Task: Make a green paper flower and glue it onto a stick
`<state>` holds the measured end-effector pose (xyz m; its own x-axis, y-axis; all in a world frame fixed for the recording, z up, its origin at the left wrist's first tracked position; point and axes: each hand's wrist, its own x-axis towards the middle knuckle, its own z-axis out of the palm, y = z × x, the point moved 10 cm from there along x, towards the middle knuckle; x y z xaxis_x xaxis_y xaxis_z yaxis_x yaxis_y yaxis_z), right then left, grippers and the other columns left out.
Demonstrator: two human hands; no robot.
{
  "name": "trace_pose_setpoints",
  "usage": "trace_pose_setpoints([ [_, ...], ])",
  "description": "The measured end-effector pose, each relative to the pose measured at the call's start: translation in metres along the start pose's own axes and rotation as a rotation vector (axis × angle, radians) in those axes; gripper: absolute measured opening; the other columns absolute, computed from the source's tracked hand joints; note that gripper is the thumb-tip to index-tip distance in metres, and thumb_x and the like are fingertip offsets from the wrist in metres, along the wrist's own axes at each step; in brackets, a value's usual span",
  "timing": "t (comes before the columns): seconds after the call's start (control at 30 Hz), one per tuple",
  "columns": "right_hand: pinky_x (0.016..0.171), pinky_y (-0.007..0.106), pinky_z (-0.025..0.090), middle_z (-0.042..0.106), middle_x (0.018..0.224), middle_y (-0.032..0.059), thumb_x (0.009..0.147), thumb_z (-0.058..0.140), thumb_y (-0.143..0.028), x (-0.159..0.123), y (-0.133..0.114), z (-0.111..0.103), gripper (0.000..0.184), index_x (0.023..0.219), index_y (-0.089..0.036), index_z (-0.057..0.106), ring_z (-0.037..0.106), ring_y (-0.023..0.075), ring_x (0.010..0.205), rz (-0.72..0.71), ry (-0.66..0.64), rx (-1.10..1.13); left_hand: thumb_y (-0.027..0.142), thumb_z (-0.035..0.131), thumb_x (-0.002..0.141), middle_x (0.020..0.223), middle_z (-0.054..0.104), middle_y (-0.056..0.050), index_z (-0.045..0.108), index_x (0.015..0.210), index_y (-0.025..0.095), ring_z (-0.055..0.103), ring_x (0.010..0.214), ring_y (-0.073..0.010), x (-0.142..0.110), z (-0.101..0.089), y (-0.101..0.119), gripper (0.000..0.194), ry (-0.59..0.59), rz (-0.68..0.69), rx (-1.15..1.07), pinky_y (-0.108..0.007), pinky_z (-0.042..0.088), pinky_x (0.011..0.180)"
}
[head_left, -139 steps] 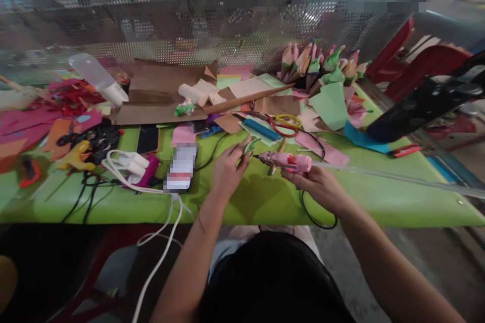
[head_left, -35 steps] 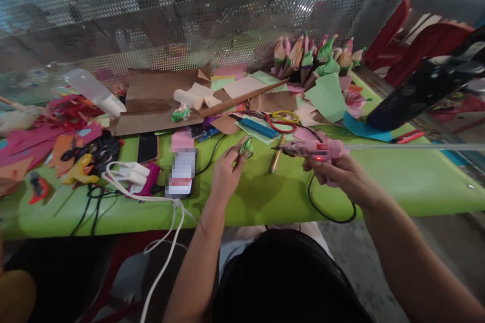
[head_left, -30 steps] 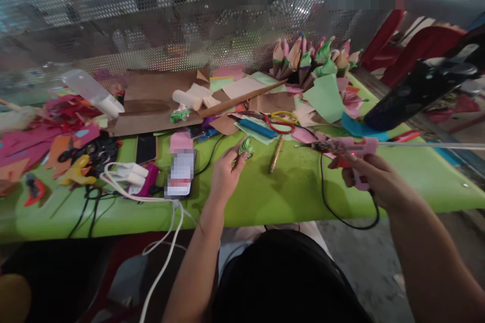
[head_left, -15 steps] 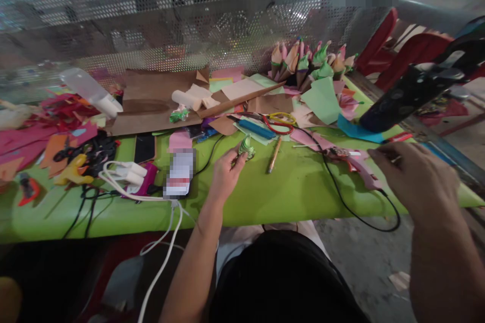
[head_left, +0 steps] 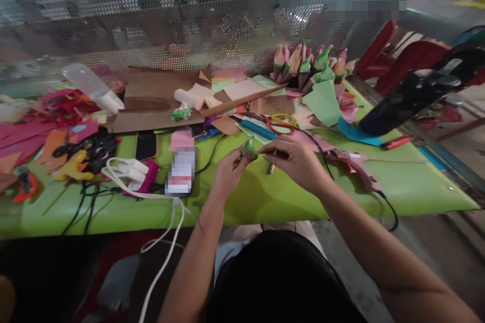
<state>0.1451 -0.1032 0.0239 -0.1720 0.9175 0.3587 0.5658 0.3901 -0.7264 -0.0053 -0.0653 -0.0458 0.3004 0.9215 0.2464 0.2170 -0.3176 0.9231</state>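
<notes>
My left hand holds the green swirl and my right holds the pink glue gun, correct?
Not quite: your left hand holds the green swirl, but the head view shows the pink glue gun lying on the table, not in your right hand.

No readable text, label or number anywhere.

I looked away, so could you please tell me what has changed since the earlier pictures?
The right hand has laid the pink glue gun down at the right and moved back left beside the green swirl. The left hand still holds the swirl; the black bottle stayed put.
</notes>
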Motion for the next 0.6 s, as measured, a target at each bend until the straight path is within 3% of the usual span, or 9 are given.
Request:
trace_pose_setpoints([
  [0.43,0.071,0.028,0.048,0.073,0.090,0.0051,0.084,0.068,-0.015,0.0070,0.0038,0.0071,0.012,0.088,-0.021,0.077,0.066,0.0176,0.077,0.019,-0.039,-0.096,0.041,0.055,0.095,0.086,0.072,-0.006,0.070,0.086,0.017,0.063,0.081,-0.0183,-0.0001,0.0011,0.0091,0.030,-0.006,0.026,0.016,-0.028,0.050,0.073],
  [0.6,0.069,0.027,0.047,0.072,0.089,0.0050,0.085,0.068,-0.014,0.0068,0.0034,0.0059,0.012,0.090,-0.020,0.076,0.064,0.0163,0.073,0.027,-0.041,-0.095,0.042,0.055,0.095,0.082,0.069,-0.005,0.071,0.086,0.017,0.065,0.087,-0.0200,-0.0002,0.0012,0.0082,0.030,-0.006,0.021,-0.014,-0.029,0.052,0.076],
])
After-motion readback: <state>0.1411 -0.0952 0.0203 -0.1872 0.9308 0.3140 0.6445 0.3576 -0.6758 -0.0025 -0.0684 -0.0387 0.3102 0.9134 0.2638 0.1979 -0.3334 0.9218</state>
